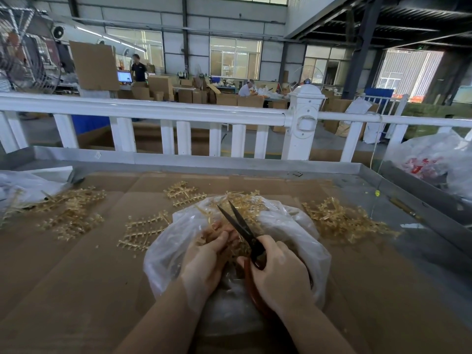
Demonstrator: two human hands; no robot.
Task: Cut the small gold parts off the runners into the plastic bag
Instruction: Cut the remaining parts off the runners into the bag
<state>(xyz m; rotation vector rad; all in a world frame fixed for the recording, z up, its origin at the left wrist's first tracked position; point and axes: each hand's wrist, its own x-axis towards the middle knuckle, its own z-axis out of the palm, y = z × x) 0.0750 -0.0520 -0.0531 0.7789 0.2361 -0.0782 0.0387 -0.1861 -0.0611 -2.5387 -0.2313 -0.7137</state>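
Clear plastic bag [288,226], mouth open, lying on the cardboard-covered work table [76,277] at near centre, with gold pieces heaped inside toward its far side. Left hand [204,261] reaches into the bag mouth, fingers curled around a gold runner [219,228] held over the opening. Right hand [278,272] grasps the red-brown handles of black-bladed scissors [242,228]; the 2 blades stand apart in a narrow V, tips pointing far and slightly left, above the bag and just right of the left hand's fingers. Loose gold runners on the cardboard: 1 pile at far left [69,213], 1 flat runner just left of the bag [143,231], 1 cluster beyond the bag [184,192], 1 pile to the right [342,221]. Second clear bag [23,185] at the far left edge. Bag with red print [431,162] beyond the table at far right. White railing [158,111] along the far side of the table; cardboard boxes [158,85] stacked in the hall behind it.
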